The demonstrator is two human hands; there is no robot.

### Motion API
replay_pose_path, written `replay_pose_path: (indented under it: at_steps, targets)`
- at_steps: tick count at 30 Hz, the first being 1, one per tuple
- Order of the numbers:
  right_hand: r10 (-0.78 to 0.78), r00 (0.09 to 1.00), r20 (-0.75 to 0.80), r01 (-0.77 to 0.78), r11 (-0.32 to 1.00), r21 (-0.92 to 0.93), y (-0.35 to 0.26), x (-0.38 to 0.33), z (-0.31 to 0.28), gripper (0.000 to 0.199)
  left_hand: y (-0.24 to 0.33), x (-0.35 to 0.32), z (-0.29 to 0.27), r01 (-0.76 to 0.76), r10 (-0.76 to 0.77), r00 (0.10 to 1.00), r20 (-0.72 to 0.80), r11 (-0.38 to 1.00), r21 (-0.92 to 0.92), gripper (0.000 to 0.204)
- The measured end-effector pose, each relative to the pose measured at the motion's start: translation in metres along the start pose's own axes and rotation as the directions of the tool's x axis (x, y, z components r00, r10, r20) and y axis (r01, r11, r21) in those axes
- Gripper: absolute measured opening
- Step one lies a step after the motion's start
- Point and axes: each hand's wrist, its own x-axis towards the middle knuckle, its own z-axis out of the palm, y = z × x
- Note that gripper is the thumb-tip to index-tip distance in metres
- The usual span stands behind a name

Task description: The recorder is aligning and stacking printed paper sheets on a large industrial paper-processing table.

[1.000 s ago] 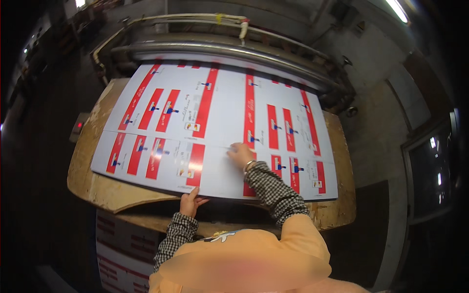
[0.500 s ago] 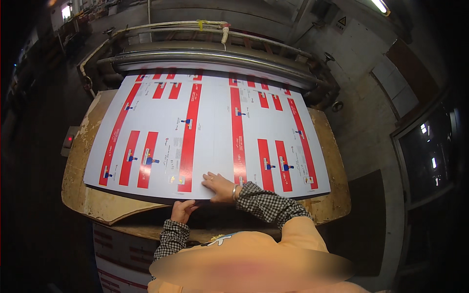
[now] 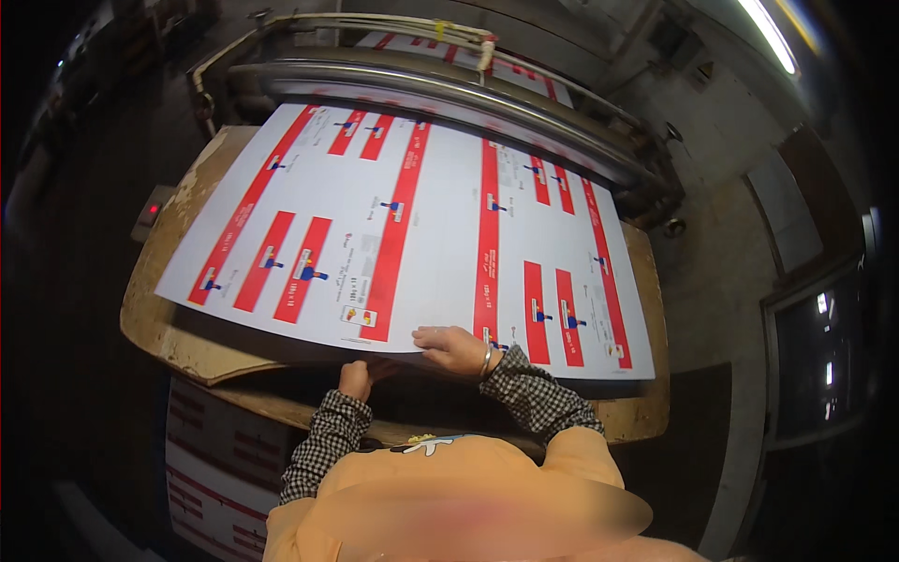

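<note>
A large white printed sheet (image 3: 449,215) with red bands and small blue figures lies on a worn wooden board (image 3: 150,318). Its far edge runs in under a metal roller (image 3: 449,98). My left hand (image 3: 358,379) is at the near edge, left of the middle, closed at the sheet's border with its fingertips partly hidden beneath it. Just right of it, my right hand (image 3: 456,350), with a bangle at the wrist, rests on top of the sheet near the same edge. Its fingers are stretched out to the left.
A pipe frame (image 3: 403,21) crosses above the roller, and printed sheet (image 3: 524,75) shows beyond it. Hand wheels (image 3: 674,228) stick out on the right. A box with a red light (image 3: 153,212) sits left of the board. More printed sheets (image 3: 211,468) lie low at left.
The sheet has shifted forward under the roller, and printed sheet now shows behind it. My right hand has come back to the near edge. The whole view has tilted.
</note>
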Motion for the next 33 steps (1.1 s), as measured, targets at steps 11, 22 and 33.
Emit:
replay_pose_path:
  at_steps: [11,22,33]
  targets:
    - [0.3,0.861,-0.411,-0.393,0.905,-0.161,0.081,0.059,-0.011,0.047,0.018,-0.003,0.02,0.029,-0.029,0.999,-0.014,0.999,0.016,0.035]
    - [0.176,0.977,0.122,-0.132,0.942,-0.309,0.03,0.014,0.003,0.057,0.013,-0.003,0.003,0.032,-0.062,0.984,0.165,0.983,0.18,0.03]
    - [0.111,0.99,-0.089,-0.111,0.994,0.01,-0.003,0.004,-0.012,0.03,-0.011,0.009,-0.015,0.001,-0.002,0.999,0.034,0.999,0.032,0.037]
